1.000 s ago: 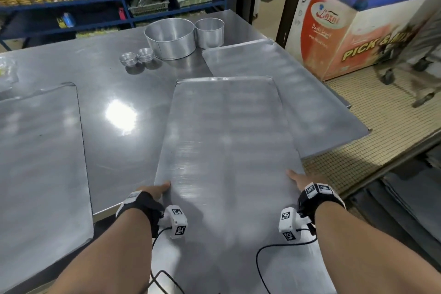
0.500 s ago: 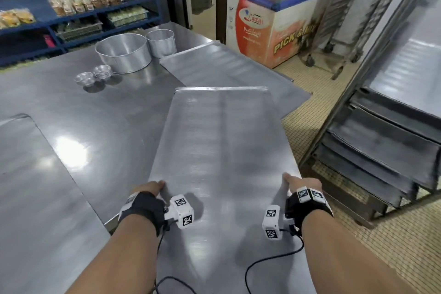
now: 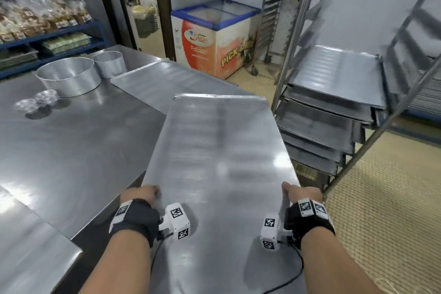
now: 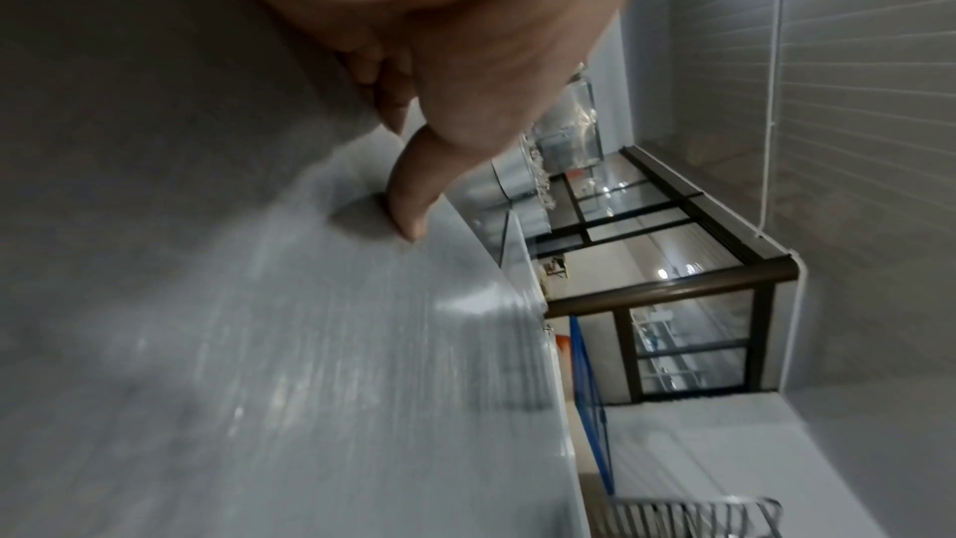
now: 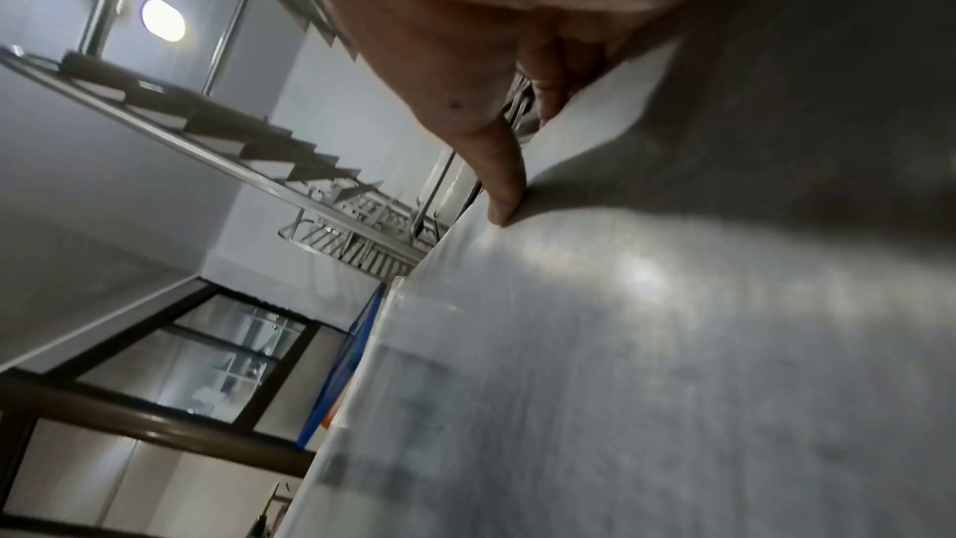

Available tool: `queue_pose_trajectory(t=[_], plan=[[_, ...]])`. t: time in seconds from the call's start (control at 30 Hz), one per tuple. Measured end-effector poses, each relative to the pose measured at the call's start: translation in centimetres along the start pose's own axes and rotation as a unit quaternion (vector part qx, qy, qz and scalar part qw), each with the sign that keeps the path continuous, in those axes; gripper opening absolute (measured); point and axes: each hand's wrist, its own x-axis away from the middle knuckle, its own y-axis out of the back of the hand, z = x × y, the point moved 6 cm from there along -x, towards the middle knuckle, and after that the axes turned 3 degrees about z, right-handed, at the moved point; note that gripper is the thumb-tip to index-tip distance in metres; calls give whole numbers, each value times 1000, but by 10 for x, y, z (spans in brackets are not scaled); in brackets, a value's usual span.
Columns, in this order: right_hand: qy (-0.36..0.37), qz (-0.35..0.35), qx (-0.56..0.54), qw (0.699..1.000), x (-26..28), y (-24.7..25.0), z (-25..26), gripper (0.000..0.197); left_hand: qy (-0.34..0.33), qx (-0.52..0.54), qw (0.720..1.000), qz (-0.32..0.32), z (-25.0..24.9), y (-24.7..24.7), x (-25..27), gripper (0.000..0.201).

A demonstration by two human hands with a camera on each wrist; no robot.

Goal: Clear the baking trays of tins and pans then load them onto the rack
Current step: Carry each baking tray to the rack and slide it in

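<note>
I hold a long bare metal baking tray (image 3: 219, 150) lifted off the steel table (image 3: 71, 145), its far end pointing toward the rack (image 3: 334, 107). My left hand (image 3: 143, 194) grips its left edge, thumb (image 4: 409, 195) on top and fingers tucked beneath. My right hand (image 3: 298, 192) grips the right edge the same way, thumb (image 5: 501, 187) on the tray (image 5: 672, 342). The rack at right carries several trays on its lower rails. A second tray (image 3: 167, 83) lies on the table's far right, a third tray (image 3: 28, 258) at near left.
Two round cake pans (image 3: 69, 76) and small foil tins (image 3: 38, 100) stand at the table's back left. A chest freezer (image 3: 214, 38) and another rack (image 3: 274, 19) stand behind. Blue shelves (image 3: 47, 36) with packaged goods line the left wall.
The tray has come off the table and swung right toward the rack, with my view turning right along with it. Both hands keep the same grip on its side edges.
</note>
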Motion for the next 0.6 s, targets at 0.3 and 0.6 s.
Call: queue_pose_trajectory(t=[0.3,0.6], plan=[[-14,-66,-77,995,27,118,-45,27,-44,23,998,35,-27,-46,84,47],[-23,-127,-125,984,30,209,-64,28,-102,-5,990,100,-66,-118,139,38]])
